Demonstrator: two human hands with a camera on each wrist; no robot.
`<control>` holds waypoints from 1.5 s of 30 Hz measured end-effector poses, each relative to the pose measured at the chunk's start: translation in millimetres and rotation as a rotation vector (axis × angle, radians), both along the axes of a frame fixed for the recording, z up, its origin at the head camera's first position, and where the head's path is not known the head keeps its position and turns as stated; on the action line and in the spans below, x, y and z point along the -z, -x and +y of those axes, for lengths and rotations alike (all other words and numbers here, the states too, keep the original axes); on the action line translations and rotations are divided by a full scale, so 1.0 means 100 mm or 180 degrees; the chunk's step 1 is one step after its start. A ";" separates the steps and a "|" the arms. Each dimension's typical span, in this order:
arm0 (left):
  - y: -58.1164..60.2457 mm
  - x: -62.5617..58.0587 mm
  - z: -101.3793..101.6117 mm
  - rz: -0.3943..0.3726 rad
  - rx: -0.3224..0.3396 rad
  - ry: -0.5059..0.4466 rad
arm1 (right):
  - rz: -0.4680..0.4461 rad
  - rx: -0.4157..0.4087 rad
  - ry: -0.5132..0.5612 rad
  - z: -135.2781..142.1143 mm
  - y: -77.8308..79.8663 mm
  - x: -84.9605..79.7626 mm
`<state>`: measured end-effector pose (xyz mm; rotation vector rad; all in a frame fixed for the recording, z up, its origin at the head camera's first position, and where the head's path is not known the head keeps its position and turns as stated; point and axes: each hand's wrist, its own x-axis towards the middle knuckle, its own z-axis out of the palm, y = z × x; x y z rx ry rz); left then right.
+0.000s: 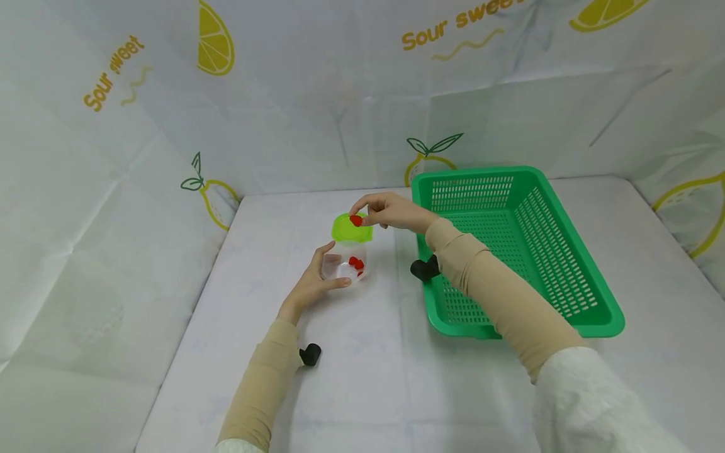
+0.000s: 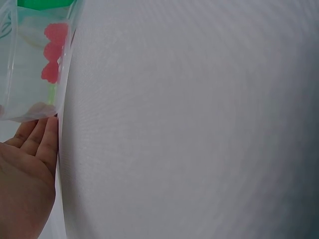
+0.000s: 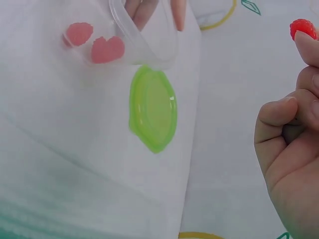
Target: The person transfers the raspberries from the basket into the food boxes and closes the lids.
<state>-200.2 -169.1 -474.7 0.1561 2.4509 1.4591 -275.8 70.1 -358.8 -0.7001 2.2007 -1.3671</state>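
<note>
My left hand [image 1: 310, 284] holds a clear plastic container [image 1: 330, 270] from the left side, thumb near its front and fingers toward its back. Inside, several red raspberries [image 1: 356, 263] lie against the right side; the left wrist view shows them in a row through the wall [image 2: 52, 52]. Thumb and index finger of my right hand [image 1: 399, 212] pinch one more raspberry [image 3: 302, 30]. That hand is just beyond the container, over a bright green lid [image 3: 153, 109] lying on the table behind it. The right hand's other fingers are curled in.
A large green plastic basket [image 1: 612, 321] with slotted walls stands on the right of the white-covered table [image 1: 362, 371], under my right forearm. White cloth [image 1: 317, 126] printed with lemons hangs behind and at the sides. A black wrist camera [image 1: 423, 269] overlaps the basket's left rim.
</note>
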 end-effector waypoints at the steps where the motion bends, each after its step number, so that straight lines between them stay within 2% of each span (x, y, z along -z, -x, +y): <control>1: 0.00 0.00 0.00 0.0000 -0.0008 -0.0006 | -0.0009 -0.0014 -0.0010 -0.03 0.01 0.02; 7: -0.01 -0.01 0.00 -0.0023 -0.0059 -0.0006 | -0.0110 -0.0062 -0.0076 -0.15 0.06 0.15; 14: 0.00 0.00 0.00 0.0009 -0.0014 -0.0029 | -0.0134 -0.0079 -0.0174 -0.23 0.06 0.23; 24: 0.02 0.06 0.00 0.0002 0.0022 -0.0037 | -0.0333 -0.0241 -0.0638 -0.30 0.05 0.43; 33: 0.02 0.05 -0.01 0.0026 0.0002 0.0004 | -0.0410 -0.0428 -0.0934 -0.35 0.06 0.47; 45: 0.03 0.04 -0.02 0.0051 0.0058 0.0042 | -0.0634 -0.0311 -0.1259 -0.34 0.09 0.54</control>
